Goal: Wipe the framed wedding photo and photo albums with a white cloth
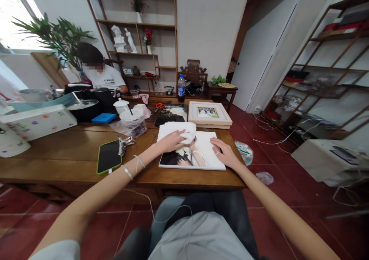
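Note:
A flat photo panel (206, 156) with a printed picture of a person lies near the front edge of the wooden table. A white cloth (174, 128) covers its far left part. My left hand (174, 140) rests over the panel, fingers closed on the bunched cloth. At the panel's right edge, my right hand (225, 153) lies flat with its fingers stretched out, touching the white surface. Beyond the panel stand a framed photo (209, 113) in a pale frame and a dark picture panel (168, 114).
A green-edged phone (109, 157) lies left on the table (72, 144). Behind it are a blue box (103, 118), a plastic-wrapped tub (132, 121), a white printed box (40, 122) and dark pots. A cola bottle (181, 89) stands at the back. Another person (103, 75) sits across the table.

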### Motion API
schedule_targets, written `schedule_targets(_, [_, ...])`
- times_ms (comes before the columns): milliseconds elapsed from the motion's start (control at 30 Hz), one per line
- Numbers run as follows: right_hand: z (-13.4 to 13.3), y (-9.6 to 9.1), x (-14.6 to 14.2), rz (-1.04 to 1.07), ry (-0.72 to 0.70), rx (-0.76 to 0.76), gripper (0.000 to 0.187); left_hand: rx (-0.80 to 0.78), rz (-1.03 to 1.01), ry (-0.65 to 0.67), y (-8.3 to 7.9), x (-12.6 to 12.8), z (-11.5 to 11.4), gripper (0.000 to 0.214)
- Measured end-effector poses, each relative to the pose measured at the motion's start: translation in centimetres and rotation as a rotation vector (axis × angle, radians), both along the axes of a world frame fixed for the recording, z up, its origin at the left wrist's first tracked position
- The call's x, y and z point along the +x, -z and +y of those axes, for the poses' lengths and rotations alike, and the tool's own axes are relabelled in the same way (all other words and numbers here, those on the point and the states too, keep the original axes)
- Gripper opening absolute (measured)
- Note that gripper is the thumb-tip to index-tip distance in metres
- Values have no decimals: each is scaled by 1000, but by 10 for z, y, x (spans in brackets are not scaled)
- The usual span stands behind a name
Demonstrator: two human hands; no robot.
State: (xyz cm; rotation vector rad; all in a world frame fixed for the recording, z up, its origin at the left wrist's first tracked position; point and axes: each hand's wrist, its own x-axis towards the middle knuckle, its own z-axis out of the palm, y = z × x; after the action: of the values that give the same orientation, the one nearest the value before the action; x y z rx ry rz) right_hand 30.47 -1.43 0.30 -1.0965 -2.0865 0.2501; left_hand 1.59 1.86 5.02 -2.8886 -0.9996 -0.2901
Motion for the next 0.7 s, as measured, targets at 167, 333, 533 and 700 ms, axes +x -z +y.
schedule_targets(167, [-2,-3,-1,14,1,-9,34,17,60,28,-2,-3,-55,27])
schedule_targets(333, [-3,-3,-2,23,6,-16,34,-15,75,115,-3,-6,-117,22])
schedule_targets(533, [1,2,0,1,-4,14,34,-11,79,201,-7,-11,-137,20])
schedule_targets(700, [1,2,0,-10,-7,18,34,-69,43,140,-11,-14,-90,27])
